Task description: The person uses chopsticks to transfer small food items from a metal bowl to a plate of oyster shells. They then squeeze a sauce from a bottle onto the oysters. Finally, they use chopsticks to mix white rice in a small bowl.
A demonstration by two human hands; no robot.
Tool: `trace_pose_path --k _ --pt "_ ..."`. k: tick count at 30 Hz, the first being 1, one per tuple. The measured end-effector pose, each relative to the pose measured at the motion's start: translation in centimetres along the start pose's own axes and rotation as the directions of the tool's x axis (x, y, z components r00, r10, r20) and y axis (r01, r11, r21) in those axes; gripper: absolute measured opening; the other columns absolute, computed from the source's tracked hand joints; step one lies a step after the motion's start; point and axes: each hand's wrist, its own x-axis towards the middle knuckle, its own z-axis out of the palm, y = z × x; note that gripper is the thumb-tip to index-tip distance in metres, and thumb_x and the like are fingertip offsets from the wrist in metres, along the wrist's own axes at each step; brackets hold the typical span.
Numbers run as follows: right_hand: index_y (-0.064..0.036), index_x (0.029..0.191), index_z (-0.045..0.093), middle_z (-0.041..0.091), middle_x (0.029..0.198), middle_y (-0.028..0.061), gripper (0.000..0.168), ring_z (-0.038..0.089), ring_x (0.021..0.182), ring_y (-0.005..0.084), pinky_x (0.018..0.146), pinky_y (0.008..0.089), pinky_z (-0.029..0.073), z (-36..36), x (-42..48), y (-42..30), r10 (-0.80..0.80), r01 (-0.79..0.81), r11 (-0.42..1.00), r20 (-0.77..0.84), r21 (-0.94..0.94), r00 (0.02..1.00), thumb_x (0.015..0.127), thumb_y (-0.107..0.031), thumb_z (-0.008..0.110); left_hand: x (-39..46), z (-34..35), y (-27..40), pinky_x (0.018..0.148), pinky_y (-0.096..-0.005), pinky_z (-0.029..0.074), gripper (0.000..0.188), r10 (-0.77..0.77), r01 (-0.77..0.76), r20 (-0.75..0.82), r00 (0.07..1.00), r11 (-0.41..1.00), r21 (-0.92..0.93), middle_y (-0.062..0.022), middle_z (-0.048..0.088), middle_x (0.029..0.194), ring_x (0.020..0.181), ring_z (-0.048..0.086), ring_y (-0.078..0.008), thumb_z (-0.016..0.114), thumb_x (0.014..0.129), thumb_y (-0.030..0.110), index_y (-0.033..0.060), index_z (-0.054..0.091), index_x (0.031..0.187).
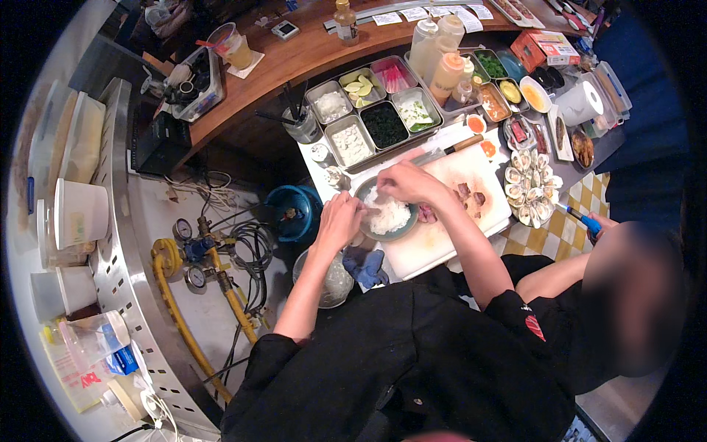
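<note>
A bowl with a grey-green rim (395, 236) holds white rice (391, 217) and rests over the left part of a white cutting board (411, 264). At the bowl's left edge is my left hand (341, 218), fingertips drawn together near the rice; whether they pinch something cannot be told. Over the bowl's upper rim my right hand (407, 181) hangs with bent fingers, its grip hidden. Pieces of browned meat (464, 191) lie on the board beyond my right forearm, and pinker slices (426, 214) sit just right of the bowl. A knife with a wooden handle (464, 143) lies along the board's far edge.
Steel containers of toppings (350, 141) and squeeze bottles (447, 74) stand behind the board. Oysters (530, 188) fill a plate at right, where a co-worker's hand (602, 225) holds a blue torch (589, 222). A blue cloth (366, 268) and a metal bowl (331, 282) are near my left forearm.
</note>
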Motion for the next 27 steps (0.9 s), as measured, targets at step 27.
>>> trace_pose_path --k 27 --pt "-0.006 0.085 0.073 0.071 0.08 0.0136 0.016 0.07 0.08 0.0309 0.069 0.041 0.055 2.6 -9.9 4.4 0.367 -0.429 0.898 -0.708 0.1 0.604 0.084 -0.022 0.074 4.6 -1.8 -0.4 0.083 -0.0418 0.046 0.011 0.18 -0.166 0.252 0.951 0.983 -0.078 -0.0109 0.063 0.092 0.094 0.058 -0.0315 0.074 0.08 0.013 0.0065 0.07 0.088"
